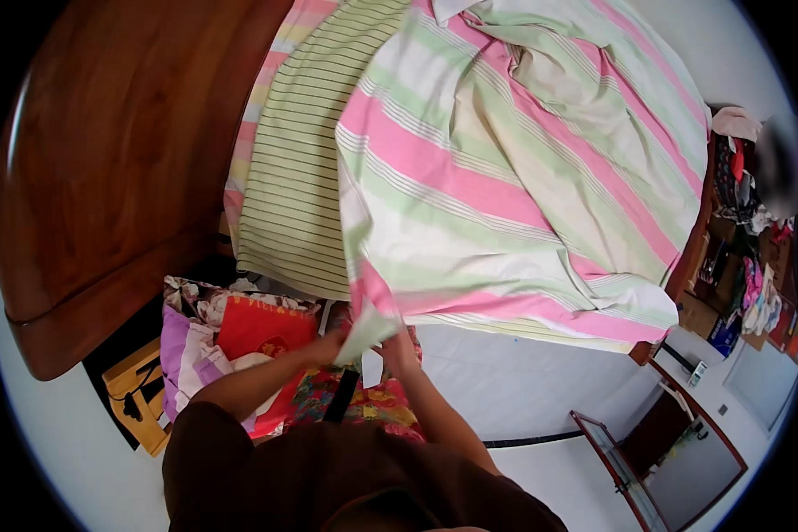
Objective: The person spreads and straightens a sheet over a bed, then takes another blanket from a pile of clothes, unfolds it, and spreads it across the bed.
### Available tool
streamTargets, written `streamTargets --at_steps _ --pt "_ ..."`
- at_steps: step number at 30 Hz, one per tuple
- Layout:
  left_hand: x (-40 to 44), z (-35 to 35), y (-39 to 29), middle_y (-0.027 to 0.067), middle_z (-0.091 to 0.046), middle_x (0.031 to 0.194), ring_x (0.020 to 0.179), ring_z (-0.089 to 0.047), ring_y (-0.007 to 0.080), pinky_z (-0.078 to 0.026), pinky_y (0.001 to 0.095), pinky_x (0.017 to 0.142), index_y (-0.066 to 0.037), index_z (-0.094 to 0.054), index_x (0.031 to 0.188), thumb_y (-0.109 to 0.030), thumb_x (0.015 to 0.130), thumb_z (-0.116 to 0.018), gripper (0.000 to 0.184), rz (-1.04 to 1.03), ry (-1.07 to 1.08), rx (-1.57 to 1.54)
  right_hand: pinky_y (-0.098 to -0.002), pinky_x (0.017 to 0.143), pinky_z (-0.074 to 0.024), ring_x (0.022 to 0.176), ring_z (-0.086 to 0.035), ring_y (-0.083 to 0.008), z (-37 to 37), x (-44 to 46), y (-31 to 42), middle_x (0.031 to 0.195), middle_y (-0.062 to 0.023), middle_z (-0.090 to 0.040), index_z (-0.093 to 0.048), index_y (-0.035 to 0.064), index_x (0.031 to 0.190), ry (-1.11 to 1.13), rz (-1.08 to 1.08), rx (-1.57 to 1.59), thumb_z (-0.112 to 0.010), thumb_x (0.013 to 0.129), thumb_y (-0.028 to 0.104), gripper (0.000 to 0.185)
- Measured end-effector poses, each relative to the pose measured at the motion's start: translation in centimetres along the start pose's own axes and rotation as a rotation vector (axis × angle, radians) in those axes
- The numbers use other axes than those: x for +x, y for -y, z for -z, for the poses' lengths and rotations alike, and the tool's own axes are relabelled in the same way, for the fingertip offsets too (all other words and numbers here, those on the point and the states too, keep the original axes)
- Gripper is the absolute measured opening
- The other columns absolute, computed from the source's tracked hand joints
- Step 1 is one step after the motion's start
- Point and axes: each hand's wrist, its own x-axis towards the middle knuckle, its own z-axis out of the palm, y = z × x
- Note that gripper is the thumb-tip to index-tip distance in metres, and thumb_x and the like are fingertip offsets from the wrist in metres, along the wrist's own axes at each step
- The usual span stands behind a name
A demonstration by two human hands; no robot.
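A large sheet (452, 168) with pink, white and pale green stripes lies rumpled over the bed. One end of it hangs over the near edge, blurred by motion, between my two hands. My left hand (328, 347) grips this end from the left side, with its fingers partly hidden by the cloth. On the other side, my right hand (401, 353) is closed on the cloth too, close to the left one. Under the sheet, a green mat with dark thin lines (297, 168) covers the left part of the bed.
A brown wooden headboard (124, 142) rises at the left. Below it are a red bag (262, 328), a purple and white cloth (186, 355) and a wooden stool (137, 390). Clothes and boxes (745, 257) crowd the far right, above an open door (674, 443).
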Motion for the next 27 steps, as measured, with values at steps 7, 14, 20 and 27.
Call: streamTargets --at_steps 7,14,20,27 --pt "-2.6 1.8 -7.8 0.0069 -0.062 0.092 0.083 -0.058 0.0170 -0.046 0.0311 0.074 -0.005 -0.060 0.104 -0.026 0.083 -0.053 0.031 0.079 0.259 0.034 -0.0369 0.078 -0.0476 0.095 -0.058 -0.0264 0.9 1.7 -2.5 0.106 -0.0164 -0.057 -0.043 0.0017 0.121 -0.126 0.180 -0.536 -0.040 0.091 0.027 0.040" --pt "13.0 11.0 -12.9 0.0111 -0.057 0.107 0.095 -0.057 0.0211 -0.045 0.0336 0.083 -0.005 -0.046 0.121 -0.061 0.084 -0.040 0.067 0.147 -0.091 -0.387 -0.0463 0.063 -0.0480 0.072 -0.060 -0.0384 -5.3 -6.8 2.4 0.077 -0.0226 -0.060 -0.050 0.0006 0.105 -0.206 0.182 -1.791 -0.045 0.080 0.012 0.028" --pt "20.0 7.7 -25.4 0.0109 -0.058 0.105 0.091 -0.058 0.0223 -0.046 0.0371 0.083 0.000 -0.049 0.117 -0.049 0.081 -0.054 0.060 -0.128 0.180 -0.749 -0.0417 0.055 -0.0474 0.061 -0.060 -0.0331 -5.4 -8.8 0.7 0.068 -0.0153 -0.061 -0.060 0.0037 0.078 0.061 0.145 -1.986 -0.056 0.070 0.016 0.016" --pt "22.8 13.2 -36.5 0.0117 -0.059 0.104 0.091 -0.058 0.0230 -0.047 0.0378 0.080 0.000 -0.051 0.114 -0.041 0.079 -0.061 0.056 -0.230 -0.018 -0.735 -0.0446 0.057 -0.0477 0.066 -0.061 -0.0360 -9.2 -10.2 0.4 0.071 -0.0181 -0.061 -0.062 0.0045 0.076 0.278 0.207 -1.763 -0.052 0.072 0.019 0.018"
